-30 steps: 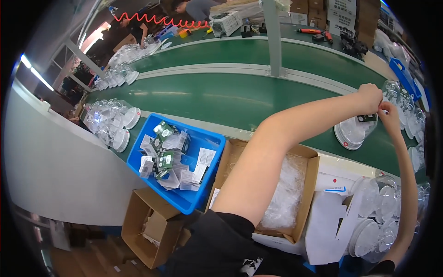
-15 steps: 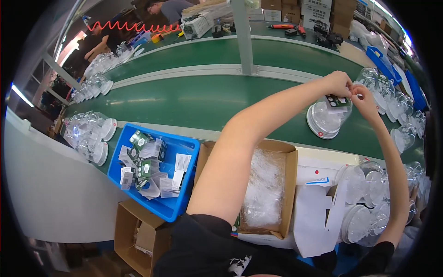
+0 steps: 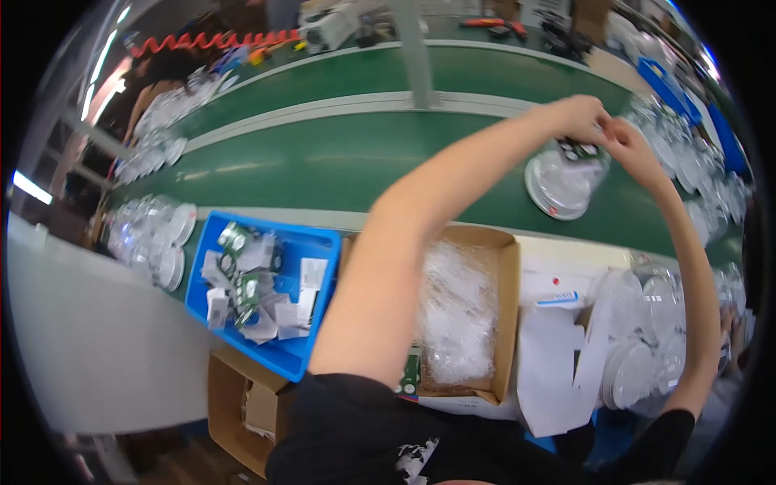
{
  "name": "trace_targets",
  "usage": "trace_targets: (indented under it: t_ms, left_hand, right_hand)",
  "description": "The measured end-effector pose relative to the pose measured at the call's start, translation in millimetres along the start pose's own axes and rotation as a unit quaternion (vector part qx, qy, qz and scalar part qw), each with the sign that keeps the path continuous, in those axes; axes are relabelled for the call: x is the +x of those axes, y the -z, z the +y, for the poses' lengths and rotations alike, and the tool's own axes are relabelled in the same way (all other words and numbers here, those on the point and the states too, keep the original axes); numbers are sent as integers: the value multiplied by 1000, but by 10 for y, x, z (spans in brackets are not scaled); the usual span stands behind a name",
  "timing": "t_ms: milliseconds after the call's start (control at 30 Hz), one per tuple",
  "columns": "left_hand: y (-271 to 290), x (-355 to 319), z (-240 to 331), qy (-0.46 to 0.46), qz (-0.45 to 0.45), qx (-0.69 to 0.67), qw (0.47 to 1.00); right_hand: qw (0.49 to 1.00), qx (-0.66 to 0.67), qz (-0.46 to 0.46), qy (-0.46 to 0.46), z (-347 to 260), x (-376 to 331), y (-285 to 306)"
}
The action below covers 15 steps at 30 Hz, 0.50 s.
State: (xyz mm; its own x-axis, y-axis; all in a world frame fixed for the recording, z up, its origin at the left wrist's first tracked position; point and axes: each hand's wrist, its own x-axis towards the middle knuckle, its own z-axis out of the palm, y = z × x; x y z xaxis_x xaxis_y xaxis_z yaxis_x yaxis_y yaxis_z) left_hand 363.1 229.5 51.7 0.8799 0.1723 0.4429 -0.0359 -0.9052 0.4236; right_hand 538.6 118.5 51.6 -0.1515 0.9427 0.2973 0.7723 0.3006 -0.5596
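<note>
Both my arms reach out to the far right over the green work surface. My left hand (image 3: pixel 584 120) and my right hand (image 3: pixel 634 150) meet with fingers pinched together at the top of a clear plastic dome-shaped piece (image 3: pixel 558 187). The dome has a white round base and lies tilted on the surface. Against it, just below my left hand, is a dark green and white printed card (image 3: pixel 579 150). Whatever sits between my fingertips is too small and blurred to make out.
A blue bin (image 3: pixel 333 252) of green and white cards stands left of my left arm. Beside it is a cardboard box (image 3: pixel 509 323) with clear plastic strips (image 3: pixel 459 323). More clear domes crowd the right (image 3: pixel 626 303) and far left (image 3: pixel 153 238). A metal post (image 3: pixel 415 61) rises behind.
The whole view has shifted and blurred slightly. My hands stay together at the top of the dome, with the right hand drawn closer against the left.
</note>
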Motion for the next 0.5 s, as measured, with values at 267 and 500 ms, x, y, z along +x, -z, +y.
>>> trace_targets:
  t_ms: [267,500]
  left_hand:
    - [135,-165,105,49,3,18,999]
    - [383,-338,377,106,-45,58,992]
  right_hand:
    - [989,-141,25,20,-391,-123,48]
    - [992,-42,66,97,-1311,-954,-31]
